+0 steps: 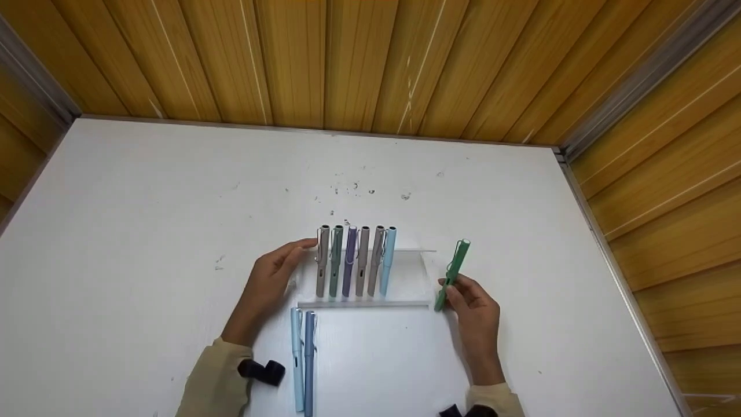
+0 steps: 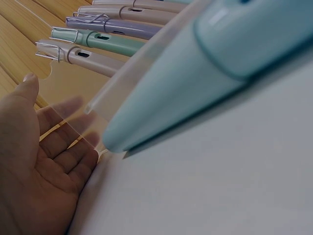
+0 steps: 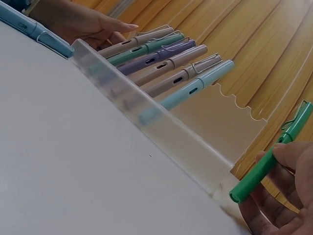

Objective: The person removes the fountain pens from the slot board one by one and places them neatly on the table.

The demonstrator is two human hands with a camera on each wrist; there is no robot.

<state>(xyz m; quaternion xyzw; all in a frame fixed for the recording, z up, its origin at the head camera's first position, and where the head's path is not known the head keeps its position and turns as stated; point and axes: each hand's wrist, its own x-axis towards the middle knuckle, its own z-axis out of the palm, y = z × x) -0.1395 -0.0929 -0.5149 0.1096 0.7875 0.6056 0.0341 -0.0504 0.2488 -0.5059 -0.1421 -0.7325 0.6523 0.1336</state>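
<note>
A clear pen stand (image 1: 411,275) holds several capped fountain pens side by side: grey-beige, dark green, purple and light blue (image 1: 389,255) ones. My left hand (image 1: 271,278) is at the stand's left end. In the left wrist view its fingers (image 2: 73,159) show partly through the clear panel, loosely bent, with the thumb beside the panel's edge. To the right of the stand, my right hand (image 1: 477,304) pinches a bright green fountain pen (image 1: 457,263) between thumb and fingers. That pen leans with its clip end up, and its lower end is near the stand's right corner (image 3: 230,171).
A light blue pen (image 1: 297,359) and a slate-blue pen (image 1: 309,365) lie side by side on the white table (image 1: 145,231), in front of the stand's left end. Wood-patterned panels (image 1: 347,63) rise behind the table. Dark marks spot the tabletop beyond the stand.
</note>
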